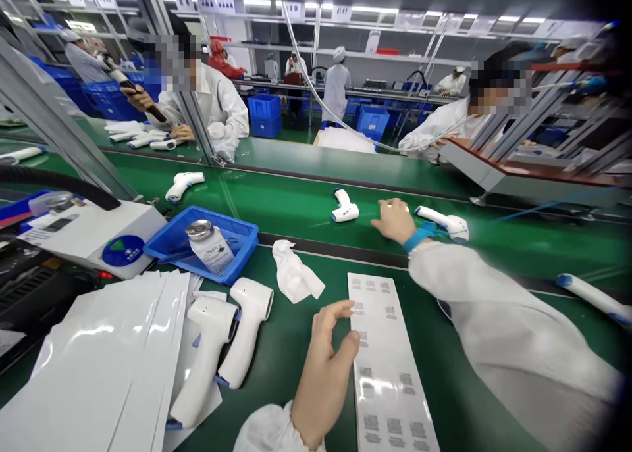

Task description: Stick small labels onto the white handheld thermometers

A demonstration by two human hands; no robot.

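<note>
My left hand (328,366) is at the left edge of a white sheet of printed labels (382,347); its thumb and fingers are apart, fingertips over the edge. Whether they touch the sheet, I cannot tell. Over the green conveyor belt, my right hand (396,222) reaches out palm down, thumb spread, a blue wrist strap (417,238) round the wrist. A small whitish patch shows at its fingers, too unclear to name. One white infrared thermometer (345,206) lies left of this hand, another (447,223) right of it. Two larger thermometers (205,353) (247,327) lie left of my left hand.
Glossy white sheets (108,347) are stacked at the left. Behind them are a blue tray (237,258) holding a can and a crumpled white tissue (295,273). More thermometers (185,185) lie along the belt (276,195). Co-workers (217,103) sit across it, near metal posts (185,90).
</note>
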